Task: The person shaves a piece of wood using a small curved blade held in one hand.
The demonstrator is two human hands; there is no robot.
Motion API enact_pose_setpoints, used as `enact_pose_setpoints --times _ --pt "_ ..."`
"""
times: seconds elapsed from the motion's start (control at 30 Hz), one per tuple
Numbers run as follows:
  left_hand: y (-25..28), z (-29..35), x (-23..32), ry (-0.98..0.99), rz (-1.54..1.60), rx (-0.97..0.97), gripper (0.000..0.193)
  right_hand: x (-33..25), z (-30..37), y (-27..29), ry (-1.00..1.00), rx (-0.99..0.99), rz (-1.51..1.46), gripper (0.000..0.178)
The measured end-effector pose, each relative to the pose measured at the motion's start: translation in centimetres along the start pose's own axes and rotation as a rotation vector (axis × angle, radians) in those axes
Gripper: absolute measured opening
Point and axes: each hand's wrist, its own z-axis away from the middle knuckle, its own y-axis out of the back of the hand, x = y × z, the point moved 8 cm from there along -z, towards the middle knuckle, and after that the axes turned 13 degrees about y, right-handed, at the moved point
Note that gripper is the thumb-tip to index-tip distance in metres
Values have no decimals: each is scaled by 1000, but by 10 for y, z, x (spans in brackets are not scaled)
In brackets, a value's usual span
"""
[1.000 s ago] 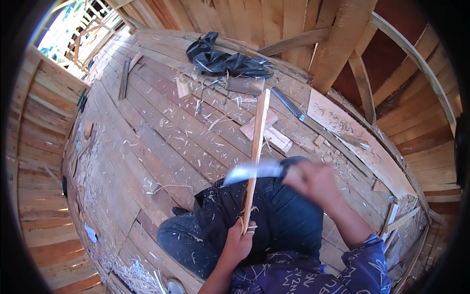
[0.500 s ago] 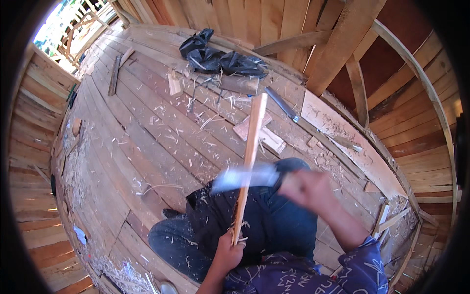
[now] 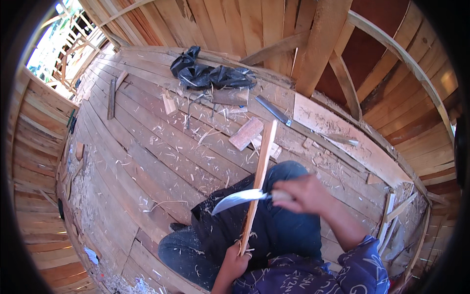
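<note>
My left hand [image 3: 236, 262] is wrapped round the lower end of a long, pale wooden stick [image 3: 262, 171], which slants up and away over my lap. Shavings curl beside my fingers. A knife [image 3: 237, 199] with a broad, curved blade lies across the stick at about its middle, its tip pointing left. My right hand [image 3: 304, 193] grips the knife's pale handle. Whether the edge bites into the wood I cannot tell. A dark cloth [image 3: 210, 230], speckled with chips, covers part of my crossed legs.
Wood shavings litter the plank floor [image 3: 147, 171]. Ahead lie a black plastic bag [image 3: 210, 76], wooden blocks [image 3: 246, 133], a dark, flat blade-like tool [image 3: 272, 109] and a pale board [image 3: 342, 132] along the wall. Loose slats [image 3: 389, 220] are at my right.
The knife was smeared by motion and now shows sharply, its blade still across the stick. The whole view has shifted, so the floor and walls sit lower.
</note>
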Motion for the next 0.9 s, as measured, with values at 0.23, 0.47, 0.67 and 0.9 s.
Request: enact_pose_setpoints --times 0.23,0.47,0.67,0.9 --pt "3 24 55 -79 -57 179 15 17 30 25 -130 56 48 30" --pt "11 24 45 -67 -137 220 43 59 56 61 -456 224 264 32" --pt "13 26 46 -177 -107 261 39 40 35 42 -271 184 184 29" --pt "11 30 36 -220 -218 304 36 47 64 48 -698 424 117 30"
